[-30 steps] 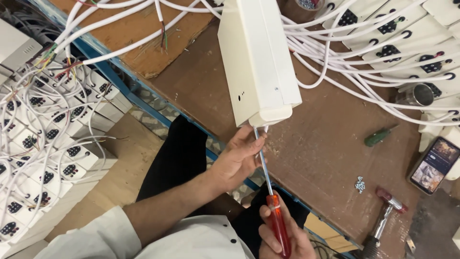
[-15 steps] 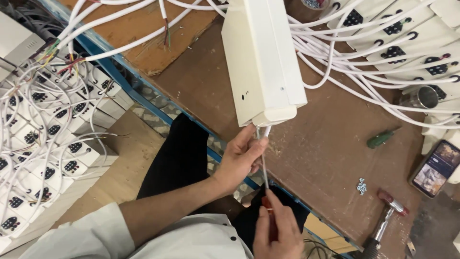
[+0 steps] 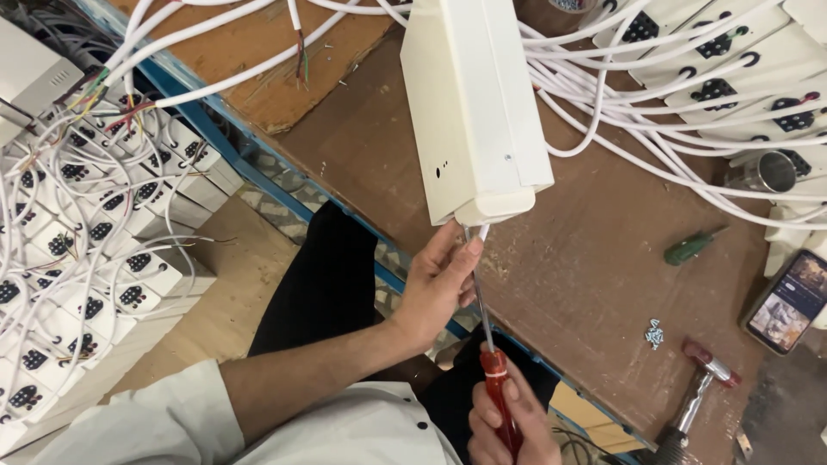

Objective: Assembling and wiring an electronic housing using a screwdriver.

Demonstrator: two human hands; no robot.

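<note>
Now my right hand (image 3: 508,422) grips the screwdriver (image 3: 491,362), left fingers (image 3: 452,263) pinching its shaft under the white box (image 3: 474,112) near the bench (image 3: 586,267) edge; keep it square, I judge.

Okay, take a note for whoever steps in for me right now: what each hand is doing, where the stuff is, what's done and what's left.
Left hand: steadies the metal shaft at the lower end of the white housing, fingertips by the tip.
Right hand: gripping the red-handled screwdriver, shaft pointing up into the housing's bottom end.
Housing stands on end on the brown workbench.
Nearby: loose screws, green screwdriver, hammer, phone.
Done: screwdriver set at the housing's end. Whether that screw is tight cannot be seen; loose screws remain on the bench.
</note>
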